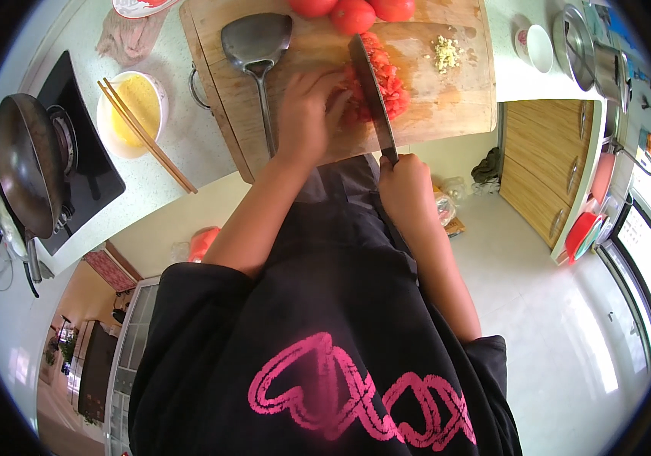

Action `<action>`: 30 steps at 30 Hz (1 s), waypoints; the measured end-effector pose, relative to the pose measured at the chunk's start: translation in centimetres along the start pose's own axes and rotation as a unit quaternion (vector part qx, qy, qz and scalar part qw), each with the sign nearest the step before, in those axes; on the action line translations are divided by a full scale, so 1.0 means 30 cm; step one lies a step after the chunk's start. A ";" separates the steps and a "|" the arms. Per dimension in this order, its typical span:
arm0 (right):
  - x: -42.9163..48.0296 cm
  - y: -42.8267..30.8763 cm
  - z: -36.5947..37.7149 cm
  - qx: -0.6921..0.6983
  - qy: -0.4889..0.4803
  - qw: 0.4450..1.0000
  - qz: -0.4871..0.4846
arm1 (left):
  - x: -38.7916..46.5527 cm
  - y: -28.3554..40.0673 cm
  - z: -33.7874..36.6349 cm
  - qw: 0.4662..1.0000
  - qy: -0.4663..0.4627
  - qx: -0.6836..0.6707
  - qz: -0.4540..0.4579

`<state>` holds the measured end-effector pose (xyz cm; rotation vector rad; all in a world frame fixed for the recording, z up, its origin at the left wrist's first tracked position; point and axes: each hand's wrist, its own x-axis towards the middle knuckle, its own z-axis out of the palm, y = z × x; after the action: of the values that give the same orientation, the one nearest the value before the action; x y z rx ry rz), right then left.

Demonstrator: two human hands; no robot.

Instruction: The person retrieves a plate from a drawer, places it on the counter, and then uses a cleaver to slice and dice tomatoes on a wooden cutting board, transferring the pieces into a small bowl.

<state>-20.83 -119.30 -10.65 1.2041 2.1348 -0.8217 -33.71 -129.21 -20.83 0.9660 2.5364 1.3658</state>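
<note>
My right hand [406,185] is closed round the handle of a kitchen cleaver [372,94], whose blade points away from me across the wooden cutting board [320,139]. Chopped tomato [391,85] lies to the right of the blade, with more pieces on its left. There my left hand [308,108] rests with bent fingers against the red pieces; its fingertips are partly blurred. A metal wok spatula [260,45] lies left of that hand. Several whole tomatoes [353,16] sit at the board's far edge. Minced garlic [446,54], or something like it, forms a small pile at the right.
Left of the board stands a bowl of beaten egg [137,108] with chopsticks [146,137] across it. A wok [29,165] sits on the gas hob [94,182] farther left. A small white bowl [540,48] and metal pots [573,48] stand at the right. A cloth [129,37] lies at upper left.
</note>
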 end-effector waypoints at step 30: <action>0.009 0.010 0.051 0.019 0.065 0.998 -0.017 | -0.030 0.031 -0.061 0.994 -0.027 -0.050 -0.095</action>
<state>-20.45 -120.14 -11.92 1.2755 2.2591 -0.8214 -33.23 -130.66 -19.19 0.7123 2.4232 1.3762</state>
